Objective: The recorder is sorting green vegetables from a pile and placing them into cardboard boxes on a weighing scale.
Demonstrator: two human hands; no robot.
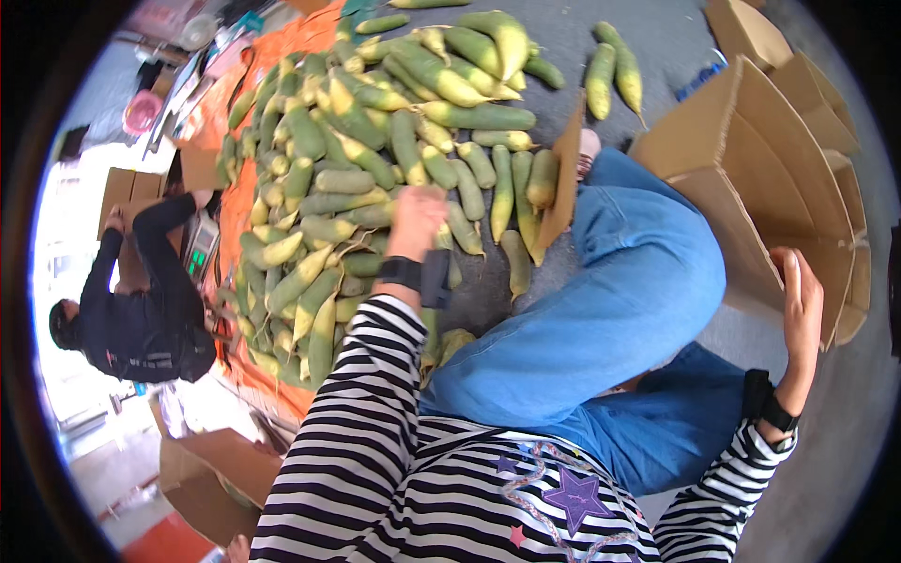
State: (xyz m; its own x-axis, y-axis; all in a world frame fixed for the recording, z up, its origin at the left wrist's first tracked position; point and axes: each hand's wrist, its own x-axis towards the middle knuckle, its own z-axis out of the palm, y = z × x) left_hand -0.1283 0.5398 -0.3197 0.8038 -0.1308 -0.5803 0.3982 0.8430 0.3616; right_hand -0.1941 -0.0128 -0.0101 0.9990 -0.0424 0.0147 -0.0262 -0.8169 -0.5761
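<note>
Before me lies a large heap of green radishes (345, 183), green at one end and yellowish at the other, some with thin roots. My left hand (419, 214) is over the heap's near right part, touching or just above the radishes. It is blurred, and its fingers and whatever may be in them cannot be made out. At the right, my right hand (802, 295) holds the near rim of an open cardboard box (711, 204), its fingers over the edge. The part of the box's inside that I can see shows bare cardboard.
An orange sheet (236, 232) extends under the heap's far left side. At left another person (141, 295) in dark clothes sits beside a digital scale (202, 246). A cardboard flap (563, 176) stands by my knee. Another open carton (211, 478) is at lower left. Two radishes (612, 74) lie apart.
</note>
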